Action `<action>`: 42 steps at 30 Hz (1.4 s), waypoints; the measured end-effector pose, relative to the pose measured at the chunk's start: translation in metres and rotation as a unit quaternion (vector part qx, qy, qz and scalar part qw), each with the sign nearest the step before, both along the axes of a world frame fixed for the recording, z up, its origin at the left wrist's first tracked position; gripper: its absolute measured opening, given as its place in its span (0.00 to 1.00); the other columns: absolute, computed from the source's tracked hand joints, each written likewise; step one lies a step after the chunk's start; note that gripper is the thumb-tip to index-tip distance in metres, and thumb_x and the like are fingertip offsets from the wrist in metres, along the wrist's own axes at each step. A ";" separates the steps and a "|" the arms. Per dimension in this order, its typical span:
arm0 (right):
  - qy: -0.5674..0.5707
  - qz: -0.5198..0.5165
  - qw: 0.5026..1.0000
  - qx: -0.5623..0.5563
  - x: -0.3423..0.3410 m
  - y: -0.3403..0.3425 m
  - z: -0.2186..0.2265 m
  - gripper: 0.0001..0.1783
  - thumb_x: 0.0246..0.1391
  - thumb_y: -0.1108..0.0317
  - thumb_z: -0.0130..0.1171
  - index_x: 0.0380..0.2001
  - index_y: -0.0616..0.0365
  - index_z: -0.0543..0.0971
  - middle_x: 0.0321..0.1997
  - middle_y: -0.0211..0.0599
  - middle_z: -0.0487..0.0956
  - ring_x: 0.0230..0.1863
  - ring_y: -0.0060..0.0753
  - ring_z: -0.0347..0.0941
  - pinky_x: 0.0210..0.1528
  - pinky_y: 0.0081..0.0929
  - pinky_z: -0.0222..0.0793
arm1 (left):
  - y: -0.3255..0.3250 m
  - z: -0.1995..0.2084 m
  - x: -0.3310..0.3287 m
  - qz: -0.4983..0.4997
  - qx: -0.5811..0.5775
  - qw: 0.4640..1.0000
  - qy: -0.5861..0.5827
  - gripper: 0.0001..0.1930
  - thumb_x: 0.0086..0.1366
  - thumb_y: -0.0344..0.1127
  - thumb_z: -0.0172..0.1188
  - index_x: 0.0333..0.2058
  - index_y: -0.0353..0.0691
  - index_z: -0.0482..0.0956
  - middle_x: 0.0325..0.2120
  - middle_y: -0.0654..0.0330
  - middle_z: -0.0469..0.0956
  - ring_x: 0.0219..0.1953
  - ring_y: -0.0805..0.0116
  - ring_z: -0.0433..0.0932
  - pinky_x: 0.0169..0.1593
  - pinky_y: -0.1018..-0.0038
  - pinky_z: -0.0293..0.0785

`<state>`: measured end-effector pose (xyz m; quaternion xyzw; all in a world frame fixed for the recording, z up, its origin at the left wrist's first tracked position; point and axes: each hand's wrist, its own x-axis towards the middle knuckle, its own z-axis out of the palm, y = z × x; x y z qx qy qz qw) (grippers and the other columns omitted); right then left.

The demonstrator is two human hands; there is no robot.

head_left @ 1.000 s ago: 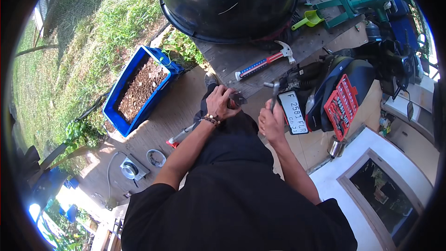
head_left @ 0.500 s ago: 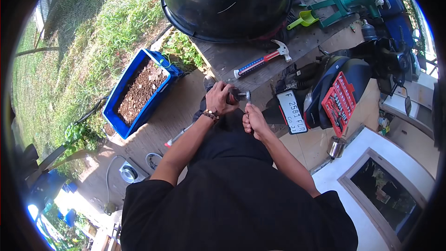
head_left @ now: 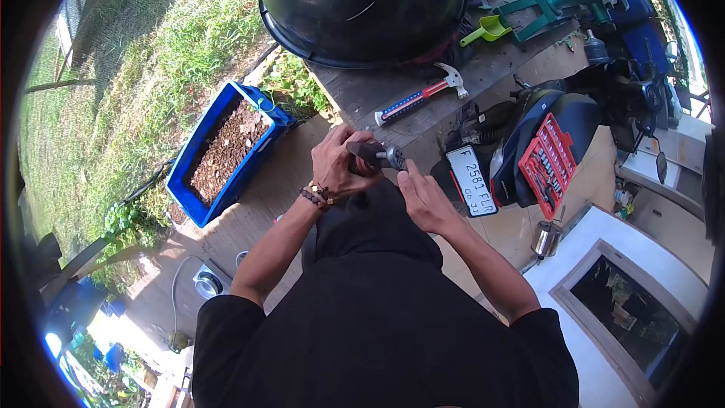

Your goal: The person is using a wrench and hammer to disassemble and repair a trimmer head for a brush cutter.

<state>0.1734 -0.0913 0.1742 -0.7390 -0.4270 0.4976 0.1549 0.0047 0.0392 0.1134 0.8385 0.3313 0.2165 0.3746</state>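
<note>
The left forearm slants up and inward from its black sleeve, and the left hand point(head_left: 337, 165), back of the hand showing and bracelets point(head_left: 317, 195) at the wrist, is curled around a dark-and-red piece point(head_left: 368, 154); the right forearm angles up and leftward, and the right hand point(head_left: 424, 198) has its index finger pointing to a silver round-headed tool point(head_left: 394, 156), the other fingers loosely bent; whether these grip anything I cannot tell. The piece and the tool meet end to end above the dark-trousered lap, between the hands and near the table point(head_left: 355, 98) edge, below the hammer point(head_left: 415, 102). The left palm and most of the piece's lower side are hidden by the fingers; the tool's handle is hard to make out, and its join with the piece is too small to read; the black tub point(head_left: 362, 11) is cut off at the top edge.
</note>
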 end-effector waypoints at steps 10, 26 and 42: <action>-0.180 0.321 0.907 0.203 0.070 0.063 0.077 0.25 0.69 0.44 0.40 0.41 0.56 0.73 0.34 0.43 0.70 0.39 0.48 0.68 0.44 0.42 0.63 | 0.018 0.074 0.002 -0.021 -0.001 0.997 -0.076 0.25 0.34 0.41 0.73 0.37 0.44 0.81 0.31 0.59 0.78 0.33 0.59 0.81 0.37 0.66 0.79; -0.026 0.086 0.984 0.157 0.094 0.141 0.104 0.34 0.30 0.50 0.85 0.32 0.58 0.75 0.27 0.26 0.74 0.27 0.17 0.69 0.31 0.21 0.66 | 0.047 0.088 0.009 -0.010 0.028 0.995 -0.099 0.26 0.36 0.41 0.74 0.38 0.45 0.81 0.33 0.59 0.77 0.33 0.60 0.80 0.36 0.66 0.78; -0.019 0.112 0.862 0.494 0.008 0.192 0.116 0.18 0.54 0.62 0.65 0.43 0.61 0.76 0.41 0.40 0.76 0.44 0.37 0.75 0.47 0.31 0.71 | 0.040 0.066 0.040 0.002 0.013 0.998 -0.057 0.30 0.43 0.45 0.72 0.48 0.47 0.79 0.47 0.55 0.76 0.47 0.55 0.78 0.48 0.62 0.77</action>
